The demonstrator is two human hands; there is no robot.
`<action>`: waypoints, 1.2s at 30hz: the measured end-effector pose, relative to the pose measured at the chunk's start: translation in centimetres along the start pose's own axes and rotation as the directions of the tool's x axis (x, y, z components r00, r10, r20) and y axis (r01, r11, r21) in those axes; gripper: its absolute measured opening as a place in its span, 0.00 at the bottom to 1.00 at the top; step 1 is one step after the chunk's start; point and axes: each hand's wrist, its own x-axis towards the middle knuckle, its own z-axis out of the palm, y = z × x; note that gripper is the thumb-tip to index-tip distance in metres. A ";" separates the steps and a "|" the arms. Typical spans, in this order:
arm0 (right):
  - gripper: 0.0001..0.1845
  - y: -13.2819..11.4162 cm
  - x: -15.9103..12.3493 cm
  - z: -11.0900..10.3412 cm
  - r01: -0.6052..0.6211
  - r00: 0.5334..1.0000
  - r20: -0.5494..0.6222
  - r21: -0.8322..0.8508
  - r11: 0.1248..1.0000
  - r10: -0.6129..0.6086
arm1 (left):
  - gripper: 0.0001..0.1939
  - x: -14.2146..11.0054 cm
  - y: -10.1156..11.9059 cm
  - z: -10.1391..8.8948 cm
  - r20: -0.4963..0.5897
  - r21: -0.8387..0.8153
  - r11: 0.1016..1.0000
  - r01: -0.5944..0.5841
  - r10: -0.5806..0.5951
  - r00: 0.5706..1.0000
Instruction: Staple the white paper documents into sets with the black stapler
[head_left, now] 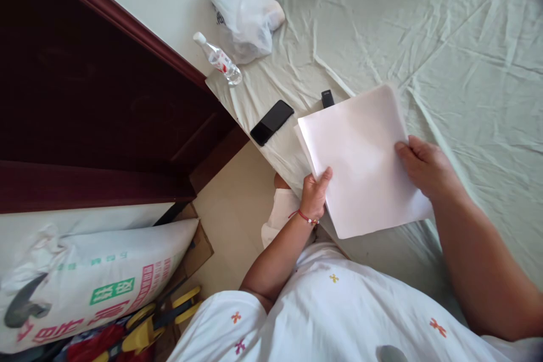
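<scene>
White sheets of paper point(360, 164), apparently a small stack, are held up over the table in front of me. My left hand point(314, 195) grips their left edge, thumb on top and the other fingers underneath. On the opposite edge, my right hand point(428, 167) pinches the paper with its thumb on the upper face. Another sheet's edge peeks out at the upper left of the stack. Just beyond the paper lies a small black object point(327, 98), partly covered by it. A black smartphone point(272, 122) rests to the left of the paper.
A pale wrinkled cloth covers the table point(458, 45). At its far left corner stand a clear plastic bottle point(221, 62) and a white plastic bag point(250, 22) with contents. A large printed sack point(106, 283) lies at lower left, beside yellow-and-black items point(146, 334).
</scene>
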 end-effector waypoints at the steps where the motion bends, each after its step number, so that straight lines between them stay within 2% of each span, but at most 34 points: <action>1: 0.20 0.0 -0.2 0.0 0.008 0.999 -0.032 -0.026 1.000 -0.008 | 0.31 0.3 0.0 -0.1 -0.015 -0.002 1.000 -0.026 0.026 1.000; 4: 0.21 -0.5 -0.7 0.0 0.031 0.995 -0.086 -0.116 0.993 -0.041 | 0.30 1.1 -0.1 -0.5 -0.095 0.017 0.993 -0.120 0.121 0.988; 7: 0.21 -1.2 -1.2 0.2 0.077 0.987 -0.125 -0.153 0.985 -0.097 | 0.32 1.4 -0.5 -0.6 -0.197 0.039 0.992 -0.116 0.121 0.973; 9: 0.20 -1.5 -1.6 0.3 0.117 0.977 -0.157 -0.171 0.978 -0.145 | 0.33 1.2 -0.6 -0.5 -0.153 0.059 0.990 -0.127 0.135 0.979; 12: 0.18 -1.5 -1.9 0.4 0.153 0.966 -0.183 -0.166 0.974 -0.183 | 0.28 0.8 -0.5 -0.1 -0.036 0.108 0.970 -0.217 0.222 0.974; 14: 0.18 -1.3 -1.9 0.4 0.131 0.971 -0.181 -0.133 0.982 -0.154 | 0.26 0.5 -0.4 0.1 -0.034 0.119 0.960 -0.255 0.261 0.965; 18: 0.18 -0.4 -1.5 0.2 0.048 0.984 -0.171 -0.018 0.999 -0.051 | 0.26 0.2 -0.4 0.0 -0.051 0.103 0.962 -0.253 0.259 0.965; 22: 0.23 0.1 -1.2 0.0 0.022 0.996 -0.090 0.111 0.994 -0.012 | 0.26 0.0 -0.6 -0.1 -0.036 0.079 0.961 -0.265 0.269 0.963; 24: 0.26 -0.1 -1.2 -0.2 0.020 0.997 -0.074 0.101 0.995 -0.012 | 0.27 -0.2 -0.7 0.0 -0.038 0.041 0.967 -0.253 0.255 0.966; 27: 0.26 -0.6 -1.3 -0.4 0.045 0.991 -0.129 -0.024 0.999 -0.047 | 0.28 -0.2 -0.9 0.2 -0.112 0.025 0.979 -0.202 0.204 0.973; 31: 0.23 -0.8 -0.9 -0.8 0.033 0.990 -0.126 -0.207 0.978 -0.060 | 0.21 0.4 -1.3 0.3 -0.214 -0.013 0.999 -0.034 0.030 0.976; 33: 0.22 -0.5 -0.8 -1.2 -0.018 0.995 -0.095 -0.254 0.967 -0.006 | 0.18 1.1 -1.3 0.1 -0.188 0.003 1.000 0.015 -0.015 0.982; 36: 0.23 0.2 -0.8 -1.6 -0.070 0.996 -0.068 -0.278 0.958 0.053 | 0.18 2.5 -0.4 -0.2 -0.054 0.135 0.991 -0.017 0.024 0.998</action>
